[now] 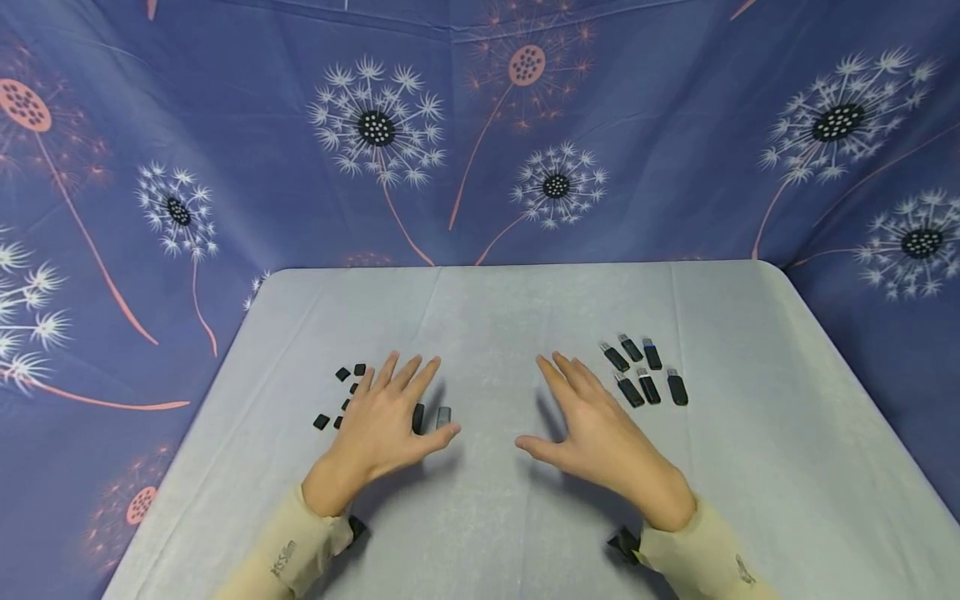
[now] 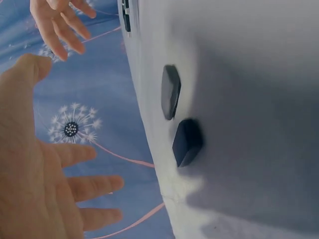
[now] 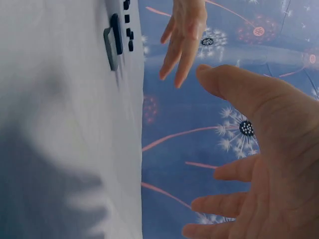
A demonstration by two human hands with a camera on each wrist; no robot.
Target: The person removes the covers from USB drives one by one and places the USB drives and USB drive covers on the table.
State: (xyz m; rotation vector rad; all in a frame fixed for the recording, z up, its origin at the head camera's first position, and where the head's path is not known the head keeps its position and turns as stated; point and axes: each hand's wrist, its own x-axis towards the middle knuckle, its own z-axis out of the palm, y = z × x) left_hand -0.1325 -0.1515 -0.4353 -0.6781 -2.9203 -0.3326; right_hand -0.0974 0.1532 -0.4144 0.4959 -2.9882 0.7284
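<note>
My left hand hovers palm down over the left side of the table, fingers spread and holding nothing. Partly hidden beneath it are several small black caps. By its thumb lie a black oblong block and a grey oblong block, side by side on the cloth. My right hand is raised over the table right of the middle, its fingers straight and thumb held apart, also with nothing in it. Just beyond its fingers lie several black USB flash drives with their metal plugs bared.
A pale grey cloth covers the table. Behind and beside it hangs a blue curtain printed with dandelions. Both hands cast shadows on the cloth. A small black object shows at the right cuff.
</note>
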